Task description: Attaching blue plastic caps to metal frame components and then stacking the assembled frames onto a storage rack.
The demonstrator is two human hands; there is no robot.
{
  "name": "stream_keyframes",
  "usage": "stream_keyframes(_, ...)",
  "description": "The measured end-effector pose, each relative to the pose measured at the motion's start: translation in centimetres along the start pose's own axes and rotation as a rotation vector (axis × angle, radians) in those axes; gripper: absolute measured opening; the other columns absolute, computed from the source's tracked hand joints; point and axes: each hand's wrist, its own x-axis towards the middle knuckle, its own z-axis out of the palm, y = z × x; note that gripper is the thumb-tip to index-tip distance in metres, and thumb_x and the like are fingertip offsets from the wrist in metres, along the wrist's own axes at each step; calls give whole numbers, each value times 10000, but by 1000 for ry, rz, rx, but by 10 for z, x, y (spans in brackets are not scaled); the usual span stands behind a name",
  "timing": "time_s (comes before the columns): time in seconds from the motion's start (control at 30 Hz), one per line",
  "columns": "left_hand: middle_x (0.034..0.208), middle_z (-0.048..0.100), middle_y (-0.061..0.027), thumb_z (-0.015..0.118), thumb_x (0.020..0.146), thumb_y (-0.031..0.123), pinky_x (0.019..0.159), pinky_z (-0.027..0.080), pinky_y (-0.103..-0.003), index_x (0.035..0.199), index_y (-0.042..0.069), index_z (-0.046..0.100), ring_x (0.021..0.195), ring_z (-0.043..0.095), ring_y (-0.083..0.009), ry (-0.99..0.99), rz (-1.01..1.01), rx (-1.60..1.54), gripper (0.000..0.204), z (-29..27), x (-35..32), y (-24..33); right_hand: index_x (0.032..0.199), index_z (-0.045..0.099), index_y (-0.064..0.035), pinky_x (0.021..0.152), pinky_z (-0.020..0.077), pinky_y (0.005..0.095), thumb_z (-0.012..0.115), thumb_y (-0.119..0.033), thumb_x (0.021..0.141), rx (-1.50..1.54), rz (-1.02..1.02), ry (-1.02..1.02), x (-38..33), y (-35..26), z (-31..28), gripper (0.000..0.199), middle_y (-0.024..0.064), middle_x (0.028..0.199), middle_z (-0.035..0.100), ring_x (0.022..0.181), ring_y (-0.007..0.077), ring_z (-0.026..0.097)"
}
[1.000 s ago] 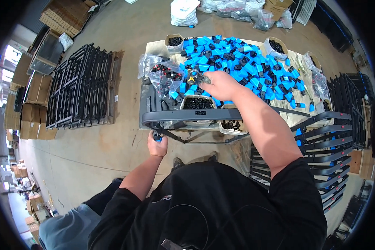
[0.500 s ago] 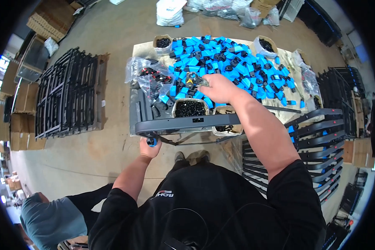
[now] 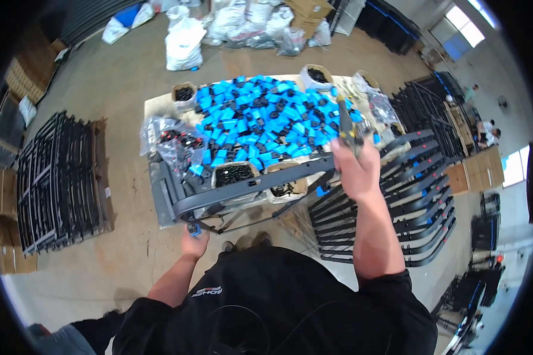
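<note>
A dark metal frame (image 3: 266,182) with a rounded corner lies slantwise across the near side of the table. Below its left corner my left hand (image 3: 193,244) is closed around a small blue-and-black plastic fitting (image 3: 194,229) at the frame. My right hand (image 3: 359,168) is raised over the frame's right end, its fingers wrapped round a dark tool (image 3: 346,122) with yellow parts. Motion blur hides the tool's exact kind and whether the hand touches the frame. Beyond the frame, blue and black plastic fittings (image 3: 260,118) lie heaped on the table.
Boxes of small black parts (image 3: 234,173) stand along the table (image 3: 157,106). A plastic bag (image 3: 160,133) holds red and black pieces. Curved dark frames (image 3: 391,207) are stacked at right, more frames (image 3: 59,183) at left. Another person (image 3: 80,337) is at lower left.
My right hand has swung from above the heap to the frame's right end with the tool. My left hand stays at the corner fitting. The whole view has turned toward the right.
</note>
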Motion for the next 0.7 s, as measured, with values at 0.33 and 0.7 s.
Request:
stream_keyframes(0.33, 1025, 727, -212, 738, 856, 396, 850, 553, -397, 1113, -42, 671, 952, 715, -312, -547, -91, 227, 512, -12, -53, 110, 1108, 520, 47, 782, 505, 487, 684, -306, 902, -261, 469, -370, -153, 126, -77, 440, 290, 920, 649, 929, 485, 640)
stream_keyframes(0.7, 841, 626, -7, 643, 999, 239, 683, 470, -265, 1042, 1, 615, 761, 554, -78, -661, 69, -486, 244, 180, -92, 356, 1154, 472, 88, 851, 501, 527, 692, -303, 867, -101, 324, -575, -123, 208, -87, 533, 341, 1020, 640, 1000, 501, 626)
